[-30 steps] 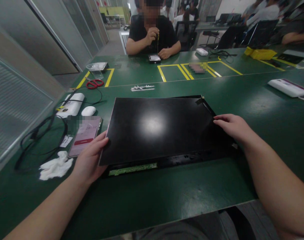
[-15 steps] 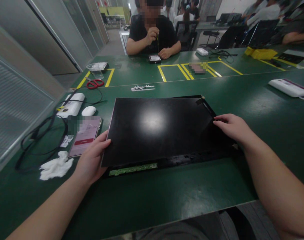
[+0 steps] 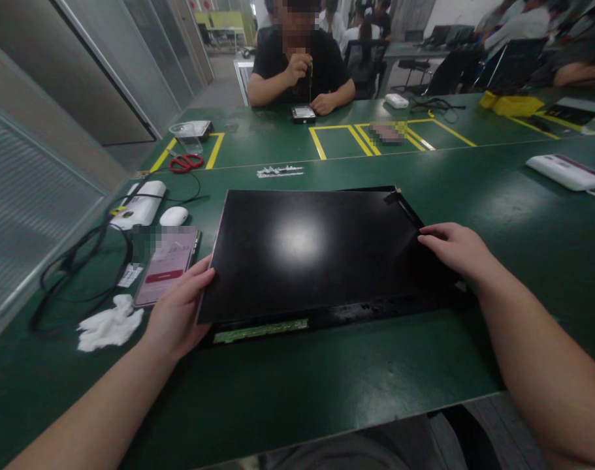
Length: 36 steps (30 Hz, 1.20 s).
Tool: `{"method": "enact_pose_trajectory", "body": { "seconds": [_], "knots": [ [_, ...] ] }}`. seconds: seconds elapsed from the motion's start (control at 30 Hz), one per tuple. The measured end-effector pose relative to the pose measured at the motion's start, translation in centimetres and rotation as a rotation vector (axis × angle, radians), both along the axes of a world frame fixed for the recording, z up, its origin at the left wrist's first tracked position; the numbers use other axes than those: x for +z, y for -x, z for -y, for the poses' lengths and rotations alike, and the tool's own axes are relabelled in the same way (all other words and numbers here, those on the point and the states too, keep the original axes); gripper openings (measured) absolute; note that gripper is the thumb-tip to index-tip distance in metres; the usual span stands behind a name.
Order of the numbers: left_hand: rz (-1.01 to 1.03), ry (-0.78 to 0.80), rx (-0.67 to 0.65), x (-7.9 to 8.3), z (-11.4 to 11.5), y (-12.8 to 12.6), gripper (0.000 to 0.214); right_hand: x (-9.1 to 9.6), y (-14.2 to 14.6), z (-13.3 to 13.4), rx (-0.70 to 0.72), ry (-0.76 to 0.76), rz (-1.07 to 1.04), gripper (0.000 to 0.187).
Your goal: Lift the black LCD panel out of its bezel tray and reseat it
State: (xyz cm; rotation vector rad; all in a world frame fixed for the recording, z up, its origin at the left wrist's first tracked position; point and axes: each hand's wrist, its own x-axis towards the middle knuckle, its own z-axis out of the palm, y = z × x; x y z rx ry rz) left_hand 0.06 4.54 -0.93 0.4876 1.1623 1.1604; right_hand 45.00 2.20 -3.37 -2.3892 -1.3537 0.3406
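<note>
A thin black screen panel [image 3: 277, 261] lies slanted over a shallow black frame [image 3: 346, 313], its left side raised clear of it. Along the frame's near edge runs a green circuit strip [image 3: 260, 331]. My left hand [image 3: 179, 310] is closed on the panel's left edge, thumb on top and fingers underneath. At the right edge, my right hand [image 3: 454, 251] pinches with thumb and index finger close together; whether it grips the frame as well as the panel is hidden. A small piece of tape [image 3: 391, 198] shows at the far right corner.
Left of the panel are a phone [image 3: 167, 267], crumpled tissue [image 3: 111, 324], a white oval case [image 3: 174, 217], a white device [image 3: 140, 204], black cable [image 3: 72, 261] and red-handled scissors [image 3: 186, 163]. Across the green table [image 3: 356, 372], a person works on a hard drive [image 3: 304, 115].
Almost nothing differs. The panel's left edge and my left thumb have shifted very slightly; both hands keep their hold.
</note>
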Motion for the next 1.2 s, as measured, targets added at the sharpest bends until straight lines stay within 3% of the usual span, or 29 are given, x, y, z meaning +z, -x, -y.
{"method": "enact_pose_trajectory", "body": {
  "seconds": [0.17, 0.73, 1.2],
  "knots": [
    [0.015, -0.042, -0.049, -0.42, -0.17, 0.33, 0.048, -0.01, 0.07, 0.02, -0.005, -0.003, -0.001, 0.03],
    [0.001, 0.018, 0.03, 0.04, -0.25, -0.07, 0.038, 0.17, 0.06, 0.06, -0.019, 0.002, -0.011, 0.032],
    [-0.03, -0.082, -0.087, -0.84, -0.14, 0.57, 0.041, -0.46, -0.4, -0.09, 0.008, -0.009, 0.006, 0.031]
  ]
}}
